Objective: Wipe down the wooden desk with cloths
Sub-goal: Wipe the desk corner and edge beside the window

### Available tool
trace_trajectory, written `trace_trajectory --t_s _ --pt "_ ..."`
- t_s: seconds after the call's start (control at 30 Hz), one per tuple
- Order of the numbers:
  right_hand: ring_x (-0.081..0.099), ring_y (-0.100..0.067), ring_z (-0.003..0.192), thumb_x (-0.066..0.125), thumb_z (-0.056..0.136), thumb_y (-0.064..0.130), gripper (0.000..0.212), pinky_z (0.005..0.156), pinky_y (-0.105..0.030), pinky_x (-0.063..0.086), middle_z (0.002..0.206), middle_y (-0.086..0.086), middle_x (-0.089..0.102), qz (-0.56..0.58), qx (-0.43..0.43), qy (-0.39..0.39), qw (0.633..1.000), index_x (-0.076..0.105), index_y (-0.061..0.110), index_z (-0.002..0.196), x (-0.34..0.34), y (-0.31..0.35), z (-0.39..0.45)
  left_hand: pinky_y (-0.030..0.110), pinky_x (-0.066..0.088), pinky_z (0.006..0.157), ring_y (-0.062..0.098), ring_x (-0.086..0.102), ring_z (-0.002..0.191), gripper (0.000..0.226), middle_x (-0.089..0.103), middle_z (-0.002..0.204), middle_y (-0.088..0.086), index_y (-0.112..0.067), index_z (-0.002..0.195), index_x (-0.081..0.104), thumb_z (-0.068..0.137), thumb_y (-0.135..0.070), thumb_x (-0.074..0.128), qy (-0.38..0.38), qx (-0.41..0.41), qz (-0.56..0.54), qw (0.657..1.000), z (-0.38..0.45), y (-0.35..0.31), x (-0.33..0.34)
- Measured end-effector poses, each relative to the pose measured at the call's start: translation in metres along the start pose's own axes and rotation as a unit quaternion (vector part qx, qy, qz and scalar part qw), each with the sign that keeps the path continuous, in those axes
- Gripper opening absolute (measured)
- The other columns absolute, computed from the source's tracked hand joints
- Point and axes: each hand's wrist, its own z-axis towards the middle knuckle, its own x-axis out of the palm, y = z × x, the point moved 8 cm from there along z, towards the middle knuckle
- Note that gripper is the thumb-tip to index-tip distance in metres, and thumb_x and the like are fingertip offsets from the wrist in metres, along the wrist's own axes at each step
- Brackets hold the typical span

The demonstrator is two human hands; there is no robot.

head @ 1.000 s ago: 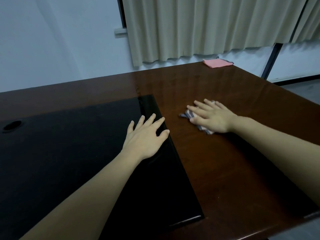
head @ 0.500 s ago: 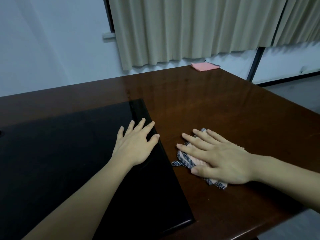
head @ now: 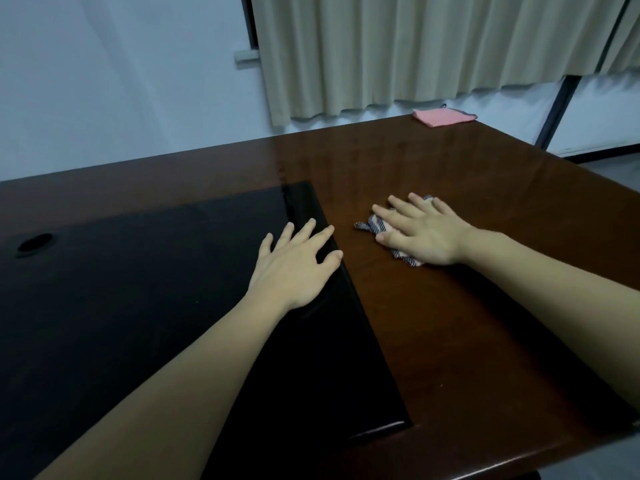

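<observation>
The wooden desk (head: pixel 485 306) is dark reddish brown and glossy, with a black inset panel (head: pixel 138 306) across its left half. My right hand (head: pixel 420 232) lies flat with straight fingers on a small checked cloth (head: pixel 372 225), pressing it onto the bare wood just right of the panel's edge. Most of that cloth is hidden under the palm. My left hand (head: pixel 298 268) rests flat with spread fingers on the black panel near its right edge and holds nothing. A folded pink cloth (head: pixel 441 116) lies at the desk's far right corner.
A round cable hole (head: pixel 34 242) sits in the panel at the far left. Beige curtains (head: pixel 415 53) hang behind the desk against a pale wall. The desk's right edge runs diagonally, with grey floor (head: pixel 620 174) beyond it.
My right hand has slid the checked cloth away from me, back up the wood after drawing it toward me half a second ago. My left hand has stayed on the panel.
</observation>
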Motion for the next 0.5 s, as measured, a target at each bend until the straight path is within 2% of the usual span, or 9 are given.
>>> trace_trajectory --t_s 0.17,0.23,0.37,0.5 --pt "-0.028 -0.013 0.151 -0.005 0.082 0.085 0.074 0.124 -0.042 -0.015 0.163 0.017 -0.026 -0.036 -0.145 0.007 0.989 -0.019 0.058 0.150 0.016 0.044 -0.085 0.050 -0.002 0.126 0.020 -0.002 0.157 0.059 0.003 0.170 -0.012 -0.047 0.159 0.014 0.103 -0.065 0.021 0.002 -0.003 0.010 1.000 0.002 0.001 0.002" --pt "-0.036 -0.006 0.146 -0.004 0.082 0.086 0.070 0.121 -0.037 -0.021 0.158 0.024 -0.032 -0.032 -0.173 0.011 0.984 -0.024 0.064 0.145 0.023 0.043 -0.111 0.051 -0.002 0.125 0.020 -0.003 0.157 0.059 0.002 0.170 -0.012 -0.047 0.159 0.014 0.103 -0.065 0.021 0.002 -0.002 0.013 1.000 0.002 0.001 0.002" --pt "-0.036 -0.001 0.145 -0.002 0.080 0.088 0.068 0.120 -0.033 -0.022 0.158 0.029 -0.030 -0.016 -0.143 0.023 0.989 -0.021 0.068 0.143 0.020 0.014 -0.104 0.051 -0.003 0.125 0.020 -0.003 0.157 0.058 0.002 0.170 -0.012 -0.047 0.159 0.014 0.103 -0.063 0.021 0.002 -0.003 0.013 1.000 0.002 0.001 0.000" --pt "-0.015 -0.013 0.154 -0.001 0.078 0.092 0.082 0.123 -0.040 -0.009 0.168 0.016 -0.012 -0.008 -0.051 0.002 0.999 -0.007 0.058 0.152 0.003 -0.027 -0.044 0.051 -0.003 0.125 0.020 -0.002 0.157 0.058 0.003 0.170 -0.012 -0.047 0.159 0.015 0.103 -0.063 0.022 0.002 -0.002 0.009 1.000 0.002 0.001 -0.001"
